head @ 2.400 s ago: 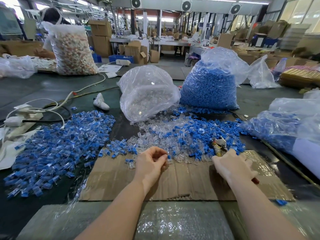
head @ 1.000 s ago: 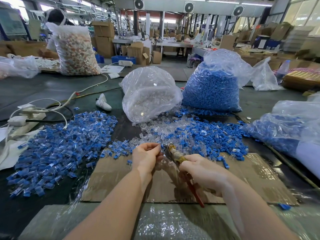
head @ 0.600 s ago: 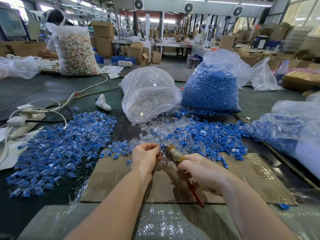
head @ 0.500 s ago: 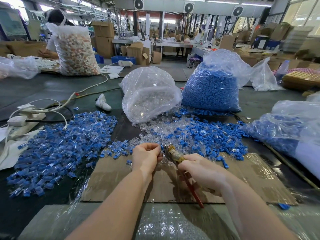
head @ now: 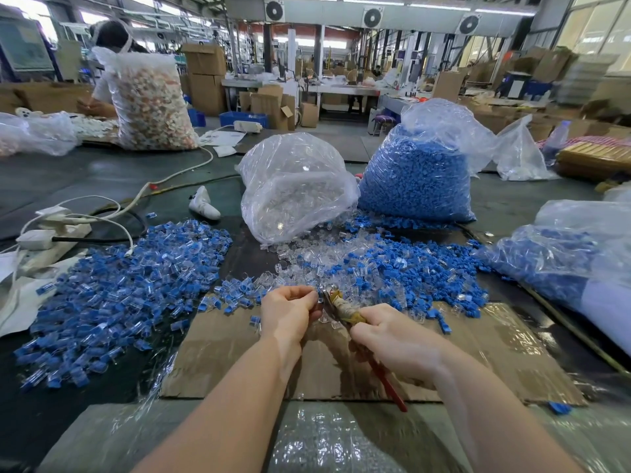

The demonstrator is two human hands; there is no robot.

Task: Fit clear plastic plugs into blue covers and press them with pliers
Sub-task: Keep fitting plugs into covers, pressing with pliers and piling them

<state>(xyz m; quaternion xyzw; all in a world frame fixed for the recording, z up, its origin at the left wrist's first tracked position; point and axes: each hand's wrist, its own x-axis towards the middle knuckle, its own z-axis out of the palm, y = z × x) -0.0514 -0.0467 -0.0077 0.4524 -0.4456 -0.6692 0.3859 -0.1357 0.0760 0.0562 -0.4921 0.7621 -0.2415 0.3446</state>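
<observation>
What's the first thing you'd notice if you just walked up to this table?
Probably all the blue: a big heap of small blue and clear pieces spread on the left of the table, and a tall bag of blue covers standing at the back beside a bag of clear plugs. Then, at the near middle, the left hand and the right hand gripping pliers over a sheet of cardboard.

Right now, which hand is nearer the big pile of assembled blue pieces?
Left. The left hand sits just beside the pile; the right hand, gripping the pliers, is farther off.
</observation>
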